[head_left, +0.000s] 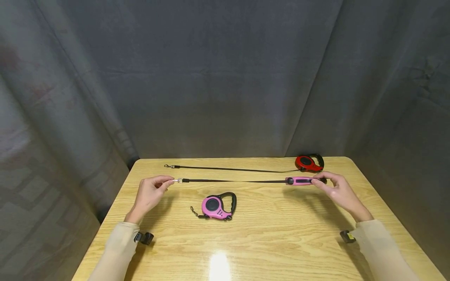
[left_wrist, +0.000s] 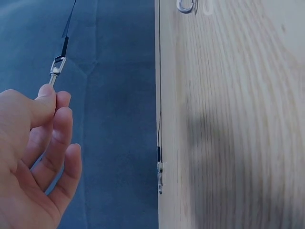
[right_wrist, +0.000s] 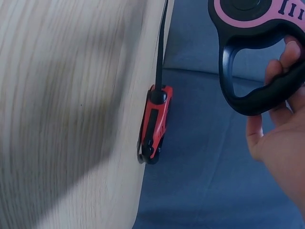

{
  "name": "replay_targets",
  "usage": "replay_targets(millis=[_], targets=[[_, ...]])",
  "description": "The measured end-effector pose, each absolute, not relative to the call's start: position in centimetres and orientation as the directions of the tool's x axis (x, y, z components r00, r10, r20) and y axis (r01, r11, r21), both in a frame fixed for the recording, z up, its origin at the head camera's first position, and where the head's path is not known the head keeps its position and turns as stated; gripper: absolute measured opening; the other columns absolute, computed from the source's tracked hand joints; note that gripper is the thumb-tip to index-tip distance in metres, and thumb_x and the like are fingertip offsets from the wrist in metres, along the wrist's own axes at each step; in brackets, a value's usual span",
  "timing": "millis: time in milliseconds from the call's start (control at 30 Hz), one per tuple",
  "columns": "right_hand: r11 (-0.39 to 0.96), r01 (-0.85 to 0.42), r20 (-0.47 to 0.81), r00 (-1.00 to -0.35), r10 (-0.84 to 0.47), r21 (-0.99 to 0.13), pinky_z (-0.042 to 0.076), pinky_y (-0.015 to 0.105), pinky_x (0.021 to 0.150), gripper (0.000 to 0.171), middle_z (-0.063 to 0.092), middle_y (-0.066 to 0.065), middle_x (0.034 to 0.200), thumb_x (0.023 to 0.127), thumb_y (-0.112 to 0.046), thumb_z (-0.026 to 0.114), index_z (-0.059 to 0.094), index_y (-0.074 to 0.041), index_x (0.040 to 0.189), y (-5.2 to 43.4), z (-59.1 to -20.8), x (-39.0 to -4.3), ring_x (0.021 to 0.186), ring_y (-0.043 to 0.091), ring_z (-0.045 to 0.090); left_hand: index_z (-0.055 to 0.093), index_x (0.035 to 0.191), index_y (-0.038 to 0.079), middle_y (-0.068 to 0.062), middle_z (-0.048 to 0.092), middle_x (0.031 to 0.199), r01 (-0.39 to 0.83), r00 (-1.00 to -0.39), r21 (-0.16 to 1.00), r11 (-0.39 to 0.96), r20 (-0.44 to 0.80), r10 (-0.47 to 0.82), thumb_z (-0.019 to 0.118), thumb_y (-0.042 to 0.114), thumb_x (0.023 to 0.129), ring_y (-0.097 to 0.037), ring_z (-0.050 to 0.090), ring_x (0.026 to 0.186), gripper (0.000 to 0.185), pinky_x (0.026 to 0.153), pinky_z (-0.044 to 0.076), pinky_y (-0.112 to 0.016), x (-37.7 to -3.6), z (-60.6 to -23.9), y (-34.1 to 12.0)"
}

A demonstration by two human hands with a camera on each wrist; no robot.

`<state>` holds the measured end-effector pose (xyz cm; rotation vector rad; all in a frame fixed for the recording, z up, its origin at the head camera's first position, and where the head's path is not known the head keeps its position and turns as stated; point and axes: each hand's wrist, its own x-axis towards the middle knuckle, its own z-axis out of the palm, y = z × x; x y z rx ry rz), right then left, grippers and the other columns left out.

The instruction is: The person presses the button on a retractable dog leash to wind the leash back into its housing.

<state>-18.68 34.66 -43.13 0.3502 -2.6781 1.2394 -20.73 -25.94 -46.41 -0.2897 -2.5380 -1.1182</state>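
Over the wooden surface (head_left: 246, 242), a pink leash (head_left: 299, 180) is gripped by the right hand (head_left: 335, 189) and its clip (head_left: 178, 180) pinched by the left hand (head_left: 149, 193), so the cord (head_left: 235, 180) is kept straight.

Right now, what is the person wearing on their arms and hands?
Both arms wear long, cream-coloured sleeves: the left sleeve and the right sleeve. A small black camera unit sits at each wrist, the right one with a yellowish patch. The left hand and right hand are bare, without gloves.

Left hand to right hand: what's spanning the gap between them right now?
In the head view, the pink leash's black strap runs taut from the clip pinched by the left hand to the pink housing held by the right hand.
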Motion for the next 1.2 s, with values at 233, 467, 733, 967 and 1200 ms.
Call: replay_targets(millis=[233,467,733,967,1200], targets=[[0.630,-0.320,0.286,-0.945,-0.159,-0.707,0.040,0.064,0.099,0.010,0.069,-0.022,0.104,0.102,-0.014,0.071,0.077,-0.008,0.108,34.0,-43.4,-18.6,0.107,-0.013,0.051,0.085,0.107,0.010,-0.009,0.082,0.091,0.325,-0.921,0.673,0.664,0.384,0.062,0.080,0.015,0.097,-0.004,0.059,0.059,0.013,0.051,0.047,-0.023,-20.6,-46.1,-25.4],[0.620,-0.322,0.286,-0.945,-0.161,-0.715,0.040,0.070,0.099,0.010,0.069,-0.020,0.104,0.102,-0.015,0.072,0.077,-0.009,0.108,33.6,-43.3,-18.4,0.108,-0.014,0.051,0.085,0.107,0.008,-0.011,0.082,0.090,0.331,-0.924,0.683,0.652,0.375,0.077,0.080,0.014,0.097,-0.011,0.063,0.060,0.013,0.051,0.048,-0.024,-20.5,-45.9,-25.0],[0.628,-0.314,0.271,-0.948,-0.166,-0.712,0.039,0.072,0.100,0.016,0.072,-0.011,0.109,0.102,-0.016,0.072,0.076,-0.002,0.109,33.0,-43.3,-18.3,0.109,-0.015,0.048,0.085,0.109,0.009,-0.008,0.083,0.092,0.330,-0.926,0.683,0.652,0.367,0.084,0.079,0.015,0.098,-0.005,0.059,0.059,0.014,0.051,0.047,-0.025,-20.4,-46.0,-24.7],[0.630,-0.333,0.281,-0.942,-0.185,-0.701,0.041,0.070,0.100,0.016,0.071,-0.012,0.107,0.102,-0.015,0.073,0.076,-0.002,0.110,32.3,-43.4,-18.4,0.108,-0.013,0.050,0.084,0.110,0.008,-0.012,0.081,0.090,0.324,-0.932,0.690,0.647,0.348,0.096,0.077,0.013,0.099,-0.015,0.064,0.060,0.014,0.051,0.046,-0.023,-20.4,-46.3,-24.4],[0.631,-0.368,0.308,-0.928,-0.208,-0.683,0.043,0.056,0.099,0.011,0.072,-0.013,0.106,0.100,-0.013,0.074,0.077,-0.005,0.107,31.5,-43.5,-18.5,0.106,-0.010,0.055,0.084,0.110,0.008,-0.014,0.080,0.087,0.327,-0.935,0.699,0.636,0.340,0.107,0.076,0.009,0.099,-0.026,0.068,0.063,0.013,0.052,0.046,-0.024,-20.3,-46.2,-24.1]])
